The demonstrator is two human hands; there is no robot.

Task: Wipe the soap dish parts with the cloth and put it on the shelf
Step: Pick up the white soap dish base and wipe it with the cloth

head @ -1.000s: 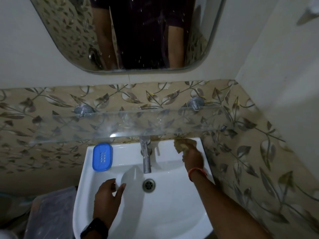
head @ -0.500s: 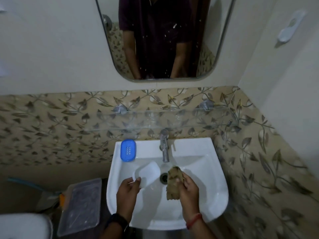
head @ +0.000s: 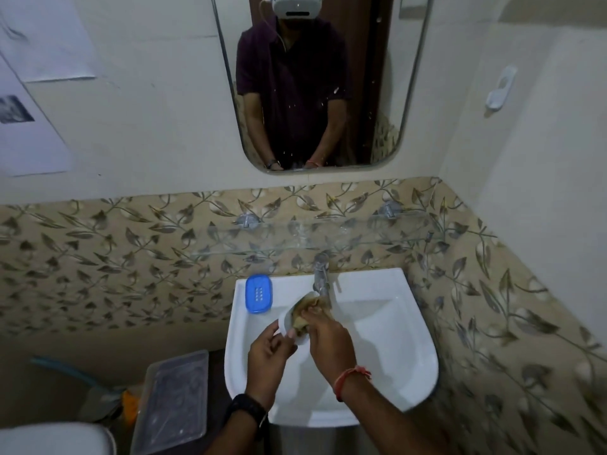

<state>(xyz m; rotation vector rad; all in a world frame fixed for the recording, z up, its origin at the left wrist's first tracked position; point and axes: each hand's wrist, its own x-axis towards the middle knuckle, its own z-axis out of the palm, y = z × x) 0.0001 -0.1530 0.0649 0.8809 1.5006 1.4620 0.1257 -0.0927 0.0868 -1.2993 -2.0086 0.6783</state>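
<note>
Two hands are busy over the sink right now. The left hand pinches the white soap dish part by its near edge, between thumb and fingers, and the part sticks out of that grip toward one o'clock, tilted above the basin. The right hand has its fingers curled round the brownish cloth and presses it into the hollow of the white part. The cloth bunches out past the fingertips toward eleven o'clock, close under the spout of the tap. Cloth and part are touching, and the two hands are just beside each other.

Over at ten o'clock on the sink rim lies the blue soap dish part, flat, holes up, well apart from both hands. The tap stands at twelve o'clock on the rim. Above it the glass shelf runs along the leaf-patterned tiles. Down at eight o'clock from the sink, a clear plastic tray sits low beside it.
</note>
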